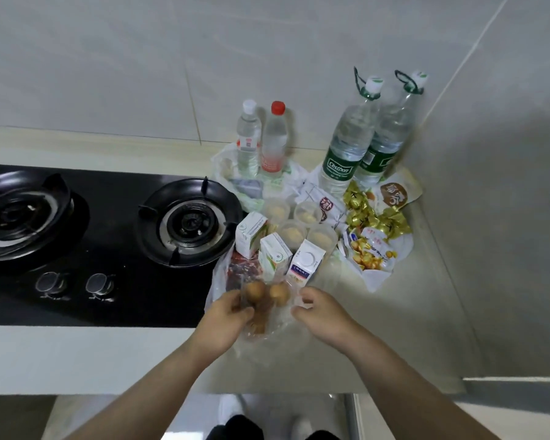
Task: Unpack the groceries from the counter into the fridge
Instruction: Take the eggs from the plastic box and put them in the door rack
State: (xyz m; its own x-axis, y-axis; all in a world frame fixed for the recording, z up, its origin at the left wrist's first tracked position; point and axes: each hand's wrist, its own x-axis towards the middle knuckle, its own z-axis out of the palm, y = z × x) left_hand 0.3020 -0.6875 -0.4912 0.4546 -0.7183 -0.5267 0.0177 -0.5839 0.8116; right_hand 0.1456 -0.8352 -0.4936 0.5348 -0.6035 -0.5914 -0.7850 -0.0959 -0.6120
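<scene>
The left hand [231, 312] is curled round a clear bag [277, 335] of brown buns [256, 290] at the front edge of the counter [410, 328], just beside the stove [108, 281]. The right hand [318, 312] is curled at the bag's other side, seemingly pinching the film. The bag is best lifted straight up and supported from below, so that the cartons [275, 258] just behind are not toppled. No fridge is seen.

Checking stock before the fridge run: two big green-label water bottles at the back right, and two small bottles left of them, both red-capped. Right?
Not quite. The head view shows only one red-capped small bottle; the small bottle beside it has a white cap. The two big green-label bottles do stand at the back right.
</scene>
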